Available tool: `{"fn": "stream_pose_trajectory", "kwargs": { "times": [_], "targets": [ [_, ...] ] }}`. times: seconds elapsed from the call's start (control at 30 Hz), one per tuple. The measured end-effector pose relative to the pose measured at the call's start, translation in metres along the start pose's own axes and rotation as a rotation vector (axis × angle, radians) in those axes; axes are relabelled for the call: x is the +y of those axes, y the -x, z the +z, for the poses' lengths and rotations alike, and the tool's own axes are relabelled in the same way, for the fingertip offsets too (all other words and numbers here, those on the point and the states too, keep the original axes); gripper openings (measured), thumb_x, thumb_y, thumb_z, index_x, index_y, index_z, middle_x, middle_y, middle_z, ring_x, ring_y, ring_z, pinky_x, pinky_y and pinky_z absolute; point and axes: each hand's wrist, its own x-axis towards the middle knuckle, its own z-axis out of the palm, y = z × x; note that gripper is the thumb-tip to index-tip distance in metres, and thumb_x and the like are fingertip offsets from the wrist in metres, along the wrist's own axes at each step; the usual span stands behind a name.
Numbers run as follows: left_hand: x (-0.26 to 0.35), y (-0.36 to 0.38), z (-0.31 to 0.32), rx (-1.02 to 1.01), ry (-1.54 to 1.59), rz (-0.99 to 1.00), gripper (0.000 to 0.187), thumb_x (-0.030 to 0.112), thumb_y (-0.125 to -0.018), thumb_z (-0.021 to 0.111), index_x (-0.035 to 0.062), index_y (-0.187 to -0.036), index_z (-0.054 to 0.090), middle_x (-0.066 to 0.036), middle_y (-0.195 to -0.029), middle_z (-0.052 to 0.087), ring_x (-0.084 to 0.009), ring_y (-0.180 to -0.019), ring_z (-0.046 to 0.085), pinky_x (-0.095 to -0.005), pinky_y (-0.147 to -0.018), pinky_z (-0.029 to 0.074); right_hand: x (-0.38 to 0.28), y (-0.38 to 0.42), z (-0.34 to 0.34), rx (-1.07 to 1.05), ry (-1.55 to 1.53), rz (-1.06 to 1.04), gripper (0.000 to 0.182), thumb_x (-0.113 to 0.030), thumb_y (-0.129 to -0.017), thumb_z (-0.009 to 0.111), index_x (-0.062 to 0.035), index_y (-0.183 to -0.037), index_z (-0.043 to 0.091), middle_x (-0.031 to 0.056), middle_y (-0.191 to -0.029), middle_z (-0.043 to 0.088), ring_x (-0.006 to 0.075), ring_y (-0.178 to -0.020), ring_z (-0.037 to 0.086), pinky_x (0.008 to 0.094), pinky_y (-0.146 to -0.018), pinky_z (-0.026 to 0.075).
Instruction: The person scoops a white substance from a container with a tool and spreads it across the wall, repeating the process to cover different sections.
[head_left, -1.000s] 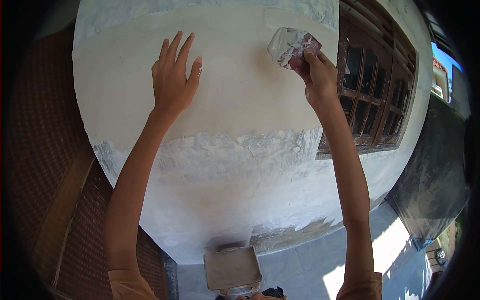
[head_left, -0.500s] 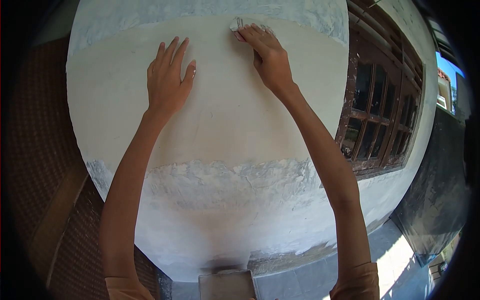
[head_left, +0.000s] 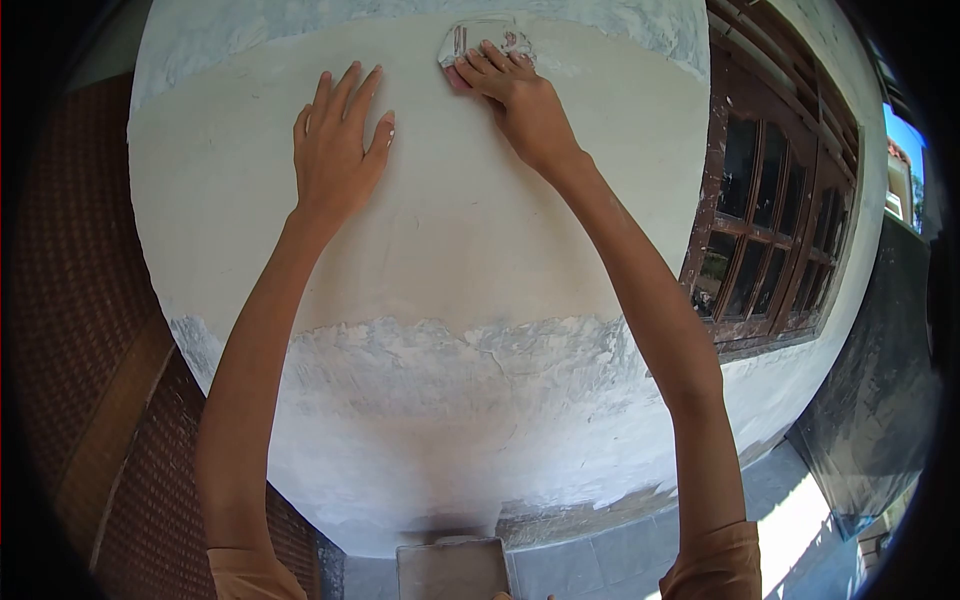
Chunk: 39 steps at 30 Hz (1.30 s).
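My right hand (head_left: 530,112) is closed on a flat putty scraper (head_left: 484,36), its face smeared with white and a reddish edge showing at the lower left. The scraper lies against the upper part of the wall (head_left: 450,230), on the smooth cream band just below a rough grey-white strip. To the left, my left hand (head_left: 338,150) rests with spread fingers on or very near the same band. A white smear marks its thumb. The right hand's thumb and the scraper's grip side are hidden.
A brown-framed window (head_left: 755,225) with small panes is on the right. Woven brown panels (head_left: 70,270) run down the left. Below, a square brown tray-like thing (head_left: 452,572) stands by the wall's foot on grey floor tiles (head_left: 630,548). A dark sheet (head_left: 862,400) hangs at far right.
My right hand and the scraper have shifted slightly left and down, and more of the scraper's face shows. My left hand stays almost in place.
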Motion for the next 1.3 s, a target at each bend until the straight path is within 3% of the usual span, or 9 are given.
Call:
{"fn": "stream_pose_trajectory", "kwargs": {
  "times": [0.4,0.5,0.6,0.67,0.77,1.0,1.1,1.13,1.3],
  "targets": [
    [0.006,-0.003,-0.002,0.019,0.056,0.005,0.054,0.033,-0.1,0.052,0.0205,-0.151,0.039,-0.008,-0.157,0.037,-0.0341,-0.147,0.029,-0.0506,-0.115,0.026,-0.032,0.022,-0.052,-0.113,-0.082,-0.029,0.043,0.006,-0.087,0.059,-0.0149,-0.123,0.068,0.0087,-0.122,0.068,0.0281,-0.127,0.056,0.0409,-0.105,0.049],
    [0.006,-0.003,-0.002,-0.002,0.051,-0.001,0.054,0.034,-0.101,0.05,0.0204,-0.152,0.039,-0.008,-0.157,0.036,-0.0332,-0.147,0.028,-0.0509,-0.116,0.025,-0.026,-0.004,-0.076,0.204,-0.177,0.159,0.039,0.002,-0.092,0.061,-0.0112,-0.128,0.066,0.0139,-0.104,0.074,0.0209,-0.085,0.073,0.0292,-0.072,0.057],
    [0.005,-0.004,-0.002,-0.032,0.039,-0.029,0.055,0.035,-0.101,0.05,0.0205,-0.152,0.038,-0.008,-0.158,0.035,-0.0326,-0.148,0.027,-0.051,-0.117,0.024,0.001,-0.036,-0.078,0.283,-0.262,0.527,0.034,-0.006,-0.092,0.063,-0.0085,-0.126,0.067,0.0154,-0.096,0.075,0.0178,-0.082,0.071,0.0272,-0.072,0.055],
    [0.003,-0.003,-0.002,-0.041,0.035,-0.035,0.055,0.035,-0.101,0.05,0.0207,-0.152,0.038,-0.007,-0.159,0.033,-0.0323,-0.148,0.027,-0.051,-0.117,0.024,0.026,-0.055,-0.068,0.333,-0.41,0.692,0.032,-0.007,-0.091,0.061,0.0043,-0.12,0.066,0.0161,-0.068,0.066,0.0166,-0.057,0.062,0.0336,-0.055,0.049],
    [0.0,-0.001,-0.003,-0.059,0.022,-0.037,0.055,0.035,-0.101,0.05,0.021,-0.152,0.038,-0.007,-0.159,0.033,-0.0318,-0.148,0.027,-0.051,-0.117,0.024,0.055,-0.059,-0.05,0.279,-0.152,0.703,0.032,-0.011,-0.091,0.064,-0.0059,-0.122,0.069,0.0151,-0.089,0.075,0.0148,-0.073,0.069,0.026,-0.067,0.054],
    [-0.01,0.004,-0.005,-0.08,0.012,-0.059,0.055,0.035,-0.101,0.05,0.0216,-0.153,0.037,-0.007,-0.159,0.033,-0.0313,-0.148,0.026,-0.0502,-0.117,0.024,0.058,-0.057,-0.064,0.444,-0.229,0.767,0.028,-0.011,-0.09,0.062,-0.0011,-0.115,0.071,0.0127,-0.077,0.073,0.014,-0.066,0.068,0.0307,-0.066,0.056],
    [-0.012,0.006,-0.003,-0.067,0.033,-0.059,0.055,0.035,-0.099,0.05,0.0188,-0.151,0.04,-0.008,-0.159,0.034,-0.0327,-0.147,0.027,-0.052,-0.117,0.023,0.027,-0.071,-0.052,0.295,-0.204,0.666,0.029,-0.009,-0.091,0.064,0.0053,-0.116,0.068,0.0116,-0.079,0.073,0.0128,-0.067,0.068,0.0284,-0.062,0.056],
    [-0.013,0.006,-0.001,-0.056,0.029,-0.065,0.055,0.035,-0.1,0.05,0.0202,-0.152,0.039,-0.008,-0.159,0.033,-0.0324,-0.147,0.027,-0.051,-0.117,0.024,0.029,-0.072,-0.033,0.366,-0.252,0.578,0.03,-0.008,-0.092,0.059,0.0054,-0.118,0.066,0.0228,-0.07,0.065,0.0223,-0.057,0.064,0.0359,-0.057,0.049],
    [-0.015,0.008,-0.003,-0.05,0.007,-0.084,0.055,0.035,-0.101,0.05,0.0217,-0.153,0.037,-0.008,-0.159,0.033,-0.0324,-0.147,0.027,-0.0495,-0.117,0.024,0.035,-0.065,-0.048,0.422,-0.164,0.565,0.027,-0.01,-0.094,0.057,0.0051,-0.114,0.067,0.024,-0.072,0.066,0.0245,-0.057,0.063,0.0365,-0.057,0.049]
  ]
}}
